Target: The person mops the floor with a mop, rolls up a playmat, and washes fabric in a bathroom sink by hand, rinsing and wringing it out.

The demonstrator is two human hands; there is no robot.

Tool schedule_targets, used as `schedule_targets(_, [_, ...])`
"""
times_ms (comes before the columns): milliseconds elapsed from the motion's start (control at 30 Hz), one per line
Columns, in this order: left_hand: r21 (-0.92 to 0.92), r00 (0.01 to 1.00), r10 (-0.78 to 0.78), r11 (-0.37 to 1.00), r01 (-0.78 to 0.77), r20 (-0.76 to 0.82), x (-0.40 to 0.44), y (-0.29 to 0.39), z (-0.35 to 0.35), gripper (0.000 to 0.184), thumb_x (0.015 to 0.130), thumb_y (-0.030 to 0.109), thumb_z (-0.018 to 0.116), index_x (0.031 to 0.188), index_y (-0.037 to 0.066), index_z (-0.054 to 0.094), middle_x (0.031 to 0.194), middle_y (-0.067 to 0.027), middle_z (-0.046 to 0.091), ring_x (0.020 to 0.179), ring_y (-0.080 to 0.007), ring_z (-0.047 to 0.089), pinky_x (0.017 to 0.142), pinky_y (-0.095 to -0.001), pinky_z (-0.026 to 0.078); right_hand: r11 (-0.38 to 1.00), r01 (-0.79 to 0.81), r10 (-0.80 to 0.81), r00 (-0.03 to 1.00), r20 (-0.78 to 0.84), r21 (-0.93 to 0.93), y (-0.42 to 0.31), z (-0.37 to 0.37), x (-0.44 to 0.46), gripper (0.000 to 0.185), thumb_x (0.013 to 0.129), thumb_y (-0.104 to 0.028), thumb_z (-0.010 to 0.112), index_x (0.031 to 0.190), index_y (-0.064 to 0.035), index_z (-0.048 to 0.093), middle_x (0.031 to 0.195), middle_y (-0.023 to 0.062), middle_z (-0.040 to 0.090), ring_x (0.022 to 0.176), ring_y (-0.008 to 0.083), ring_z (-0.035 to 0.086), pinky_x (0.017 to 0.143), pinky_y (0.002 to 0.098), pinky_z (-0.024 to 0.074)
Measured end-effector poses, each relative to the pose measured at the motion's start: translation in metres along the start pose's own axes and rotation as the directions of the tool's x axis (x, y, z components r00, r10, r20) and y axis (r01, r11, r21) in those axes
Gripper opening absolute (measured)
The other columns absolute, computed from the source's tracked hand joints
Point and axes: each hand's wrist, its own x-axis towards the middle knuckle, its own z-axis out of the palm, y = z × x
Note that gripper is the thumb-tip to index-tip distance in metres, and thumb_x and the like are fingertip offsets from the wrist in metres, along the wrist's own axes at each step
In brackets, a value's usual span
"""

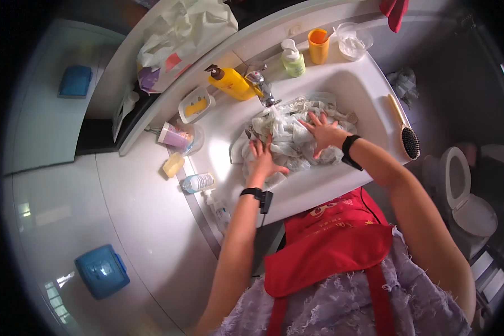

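White wet cloth (pixel 297 131) lies bunched in the white sink (pixel 358 95), below the metal faucet (pixel 260 84), where water runs onto it. My left hand (pixel 264 161) rests on the near left part of the cloth with its fingers spread. On the right part of the cloth lies my right hand (pixel 323 133), its fingers also apart. Neither hand grips anything that shows. Dark bands with small devices are around both wrists.
Behind the faucet stand a yellow pump bottle (pixel 232 84), a green-white pump bottle (pixel 293 59) and an orange cup (pixel 318 47). A hairbrush (pixel 409 140) lies on the right rim. Left are a soap dish (pixel 196 105) and a clear bottle (pixel 198 182). A toilet (pixel 470 207) stands right.
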Motion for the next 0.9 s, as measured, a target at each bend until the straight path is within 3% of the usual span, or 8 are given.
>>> schedule_targets(200, [-0.004,0.982,-0.170,0.985,0.171,0.078,0.005,0.023,0.014,0.100,0.060,0.039,0.083,0.145,0.018,0.033,0.145,-0.0104,0.038,0.140,-0.0341,0.022,0.095,-0.0727,0.031,0.999,-0.021,0.013,0.982,-0.187,-0.044,0.001,0.038,0.011,0.077,0.071,-0.015,0.069,0.142,-0.0256,0.041,0.135,0.0107,0.048,0.126,0.0305,0.045,0.095,0.0533,0.0393])
schedule_targets(233, [0.006,0.983,-0.185,0.983,0.185,-0.015,0.004,0.025,0.014,0.067,0.070,0.030,0.074,0.130,0.013,0.050,0.127,-0.0136,0.057,0.125,-0.0357,0.044,0.090,-0.0627,0.041,1.000,-0.017,0.013,0.991,-0.130,-0.025,0.000,0.041,0.010,0.074,0.070,-0.015,0.069,0.140,-0.0236,0.045,0.130,0.0105,0.053,0.123,0.0290,0.049,0.096,0.0505,0.0402])
schedule_targets(367, [-0.338,0.997,-0.073,0.938,0.079,0.031,-0.010,0.012,0.012,0.029,0.076,0.020,0.062,0.097,0.001,0.066,0.096,-0.0283,0.064,0.095,-0.0460,0.059,0.084,-0.0448,0.048,0.995,0.079,-0.074,0.994,-0.079,0.059,0.000,0.046,-0.010,0.067,0.063,-0.018,0.068,0.129,-0.0141,0.056,0.110,0.0156,0.065,0.106,0.0311,0.062,0.093,0.0414,0.0471])
schedule_targets(467, [-0.385,0.993,-0.119,0.918,0.100,-0.026,-0.019,-0.012,0.012,0.029,0.077,0.018,0.062,0.098,-0.001,0.065,0.099,-0.0279,0.064,0.096,-0.0448,0.060,0.083,-0.0459,0.048,0.977,0.085,-0.079,0.996,-0.041,0.194,0.000,0.009,-0.030,0.062,0.060,-0.019,0.069,0.120,-0.0066,0.061,0.104,0.0207,0.066,0.100,0.0338,0.064,0.086,0.0407,0.0512])
schedule_targets(633, [-0.690,0.998,-0.043,0.724,-0.006,-0.053,-0.042,0.004,-0.072,0.029,0.085,0.016,0.064,0.107,-0.002,0.064,0.097,-0.0135,0.069,0.089,-0.0200,0.063,0.080,-0.0344,0.049,0.882,0.299,-0.266,0.954,-0.140,0.363,-0.016,-0.073,-0.071,0.052,0.053,-0.015,0.076,0.102,0.0001,0.066,0.092,0.0225,0.068,0.089,0.0343,0.067,0.079,0.0398,0.0530])
schedule_targets(800, [-0.714,0.999,0.028,0.700,0.012,0.045,-0.040,0.008,-0.130,0.049,0.076,0.016,0.075,0.121,0.004,0.059,0.105,-0.0136,0.066,0.101,-0.0239,0.060,0.088,-0.0351,0.047,0.865,0.343,-0.316,0.939,-0.133,0.367,-0.016,-0.121,-0.087,0.049,0.054,-0.019,0.078,0.100,-0.0029,0.067,0.086,0.0203,0.069,0.085,0.0322,0.068,0.078,0.0367,0.0528])
schedule_targets(833, [-0.647,0.998,0.065,0.761,-0.035,0.022,-0.042,0.012,-0.134,0.060,0.073,0.018,0.078,0.127,0.007,0.054,0.112,-0.0147,0.062,0.108,-0.0258,0.056,0.093,-0.0369,0.043,0.891,0.306,-0.341,0.939,0.050,0.336,-0.007,-0.123,-0.070,0.074,0.053,-0.024,0.083,0.121,-0.0079,0.059,0.114,0.0232,0.063,0.109,0.0328,0.061,0.088,0.0454,0.0501])
schedule_targets(900, [-0.446,0.990,0.115,0.884,-0.139,-0.080,-0.043,0.019,-0.134,0.084,0.066,0.022,0.084,0.139,0.013,0.042,0.128,-0.0170,0.052,0.122,-0.0297,0.046,0.104,-0.0410,0.035,0.979,0.204,-0.199,0.965,-0.174,0.011,-0.001,-0.104,-0.070,0.097,0.051,-0.027,0.087,0.137,-0.0145,0.042,0.136,0.0220,0.044,0.127,0.0367,0.042,0.092,0.0584,0.0432])
